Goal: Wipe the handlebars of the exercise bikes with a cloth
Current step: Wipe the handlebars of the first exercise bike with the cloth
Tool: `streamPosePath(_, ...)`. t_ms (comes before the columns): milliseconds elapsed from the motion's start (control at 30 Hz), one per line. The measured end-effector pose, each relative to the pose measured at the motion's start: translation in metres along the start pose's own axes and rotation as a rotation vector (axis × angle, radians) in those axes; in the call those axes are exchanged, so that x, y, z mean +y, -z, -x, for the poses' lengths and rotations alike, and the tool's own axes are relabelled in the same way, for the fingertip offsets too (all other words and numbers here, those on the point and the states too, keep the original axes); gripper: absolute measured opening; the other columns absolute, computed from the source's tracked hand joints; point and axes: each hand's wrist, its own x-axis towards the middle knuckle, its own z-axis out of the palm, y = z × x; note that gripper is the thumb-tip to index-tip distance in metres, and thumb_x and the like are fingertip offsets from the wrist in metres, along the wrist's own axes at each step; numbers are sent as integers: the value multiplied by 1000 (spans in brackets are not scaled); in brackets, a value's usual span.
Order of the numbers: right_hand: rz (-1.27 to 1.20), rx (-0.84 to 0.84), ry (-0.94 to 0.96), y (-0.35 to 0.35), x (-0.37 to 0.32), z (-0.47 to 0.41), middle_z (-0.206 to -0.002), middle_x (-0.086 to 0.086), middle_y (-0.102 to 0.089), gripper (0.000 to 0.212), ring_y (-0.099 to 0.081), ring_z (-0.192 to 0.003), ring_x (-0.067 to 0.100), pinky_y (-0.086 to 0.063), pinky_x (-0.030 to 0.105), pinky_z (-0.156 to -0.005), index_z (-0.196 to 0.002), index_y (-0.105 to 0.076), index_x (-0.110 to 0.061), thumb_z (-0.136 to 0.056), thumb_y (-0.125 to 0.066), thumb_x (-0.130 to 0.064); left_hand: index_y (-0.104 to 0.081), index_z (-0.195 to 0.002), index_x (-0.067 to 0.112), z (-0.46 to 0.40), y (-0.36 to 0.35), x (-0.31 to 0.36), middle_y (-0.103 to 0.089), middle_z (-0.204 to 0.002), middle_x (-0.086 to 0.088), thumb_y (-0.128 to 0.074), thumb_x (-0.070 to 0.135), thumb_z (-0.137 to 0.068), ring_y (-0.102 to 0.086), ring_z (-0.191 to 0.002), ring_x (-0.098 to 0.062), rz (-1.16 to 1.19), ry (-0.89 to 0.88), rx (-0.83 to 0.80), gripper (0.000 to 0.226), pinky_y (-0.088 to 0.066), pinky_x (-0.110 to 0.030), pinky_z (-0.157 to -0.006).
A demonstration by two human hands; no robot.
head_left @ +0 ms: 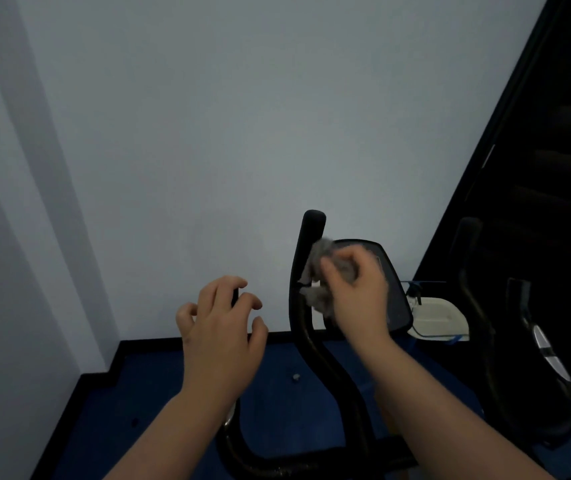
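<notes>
From the head camera, the right hand (357, 289) clutches a crumpled grey cloth (322, 271) and presses it against the upright right-side handlebar (306, 271) of the near exercise bike, at about five o'clock from the picture's centre, just in front of the bike's dark console (395, 289). The left hand (221, 327), at about six o'clock, has its fingers loosely curled over the top of the left handlebar grip (235, 297), and whether they actually clasp it cannot be told. At four o'clock, by the dark wall, stands a second bike (526, 323), with a pale tray (440, 317) near the console; blue floor (277, 368) lies below.
</notes>
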Motion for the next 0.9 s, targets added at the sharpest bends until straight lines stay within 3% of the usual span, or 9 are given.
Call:
streamPosePath(100,-57,167,147,-7,-31,-32,-101,-11,-47,15,-52,-90,-10,-39,0,-77,-86,-65,-35,-80,-73,-24,-67,-87,26,0,3,0,-58,-120,7,-70,19,-74,-42,-117,-10,-15,-2,-14,15,-11,-27,-82)
streamPosePath(167,-37,145,158,-18,-36,-39,-99,-16,-43,17,-50,-90,-11,-37,-2,-77,-98,-70,-27,-82,-72,-23,-67,-87,27,0,4,0,-58,-120,7,-70,20,-75,-41,-117,-10,-13,1,-22,14,-11,-27,-82)
streamPosePath(267,-11,126,62,-19,-23,-25,-94,-4,-51,28,-52,-82,-6,-38,0,-74,-112,-70,-20,-83,-71,-20,-66,-86,27,1,6,-1,-57,-121,9,-69,20,-74,-43,-118,-10,-16,-4,-34,14,-12,-28,-81)
streamPosePath(367,4,138,64,-8,-14,-10,-92,5,-59,29,-53,-77,-9,-38,0,-71,-109,-71,-18,-81,-74,-19,-66,-86,28,2,6,-2,-57,-121,9,-70,20,-74,-45,-119,-10,-9,-10,-37,15,-13,-29,-81)
streamPosePath(467,49,192,141,-10,-27,-27,-93,-1,-59,24,-54,-83,-10,-37,-2,-72,-104,-72,-21,-80,-75,-24,-66,-85,27,1,5,-2,-57,-121,8,-70,19,-74,-45,-118,-11,-22,-25,-30,14,-12,-28,-82)
streamPosePath(633,281,-76,279,-22,-7,15,-97,-7,-45,20,-47,-79,1,-45,17,-72,-104,-72,-20,-83,-71,-19,-66,-85,26,2,6,-3,-58,-121,8,-70,21,-74,-42,-118,-9,-20,-30,-34,13,-10,-27,-81)
streamPosePath(767,259,-370,117,-4,6,7,-87,-11,-47,19,-51,-82,-6,-37,1,-73,-96,-76,-20,-78,-77,-24,-66,-85,26,1,5,-7,-57,-123,8,-70,21,-73,-41,-119,-9,-24,-56,-28,14,-11,-28,-82)
streamPosePath(900,238,-408,137,-2,-3,4,-94,-4,-45,17,-48,-86,-9,-37,2,-78,-97,-76,-17,-80,-75,-22,-67,-85,25,1,4,-5,-58,-121,6,-70,19,-73,-41,-117,-11,-14,-41,-21,14,-10,-28,-80)
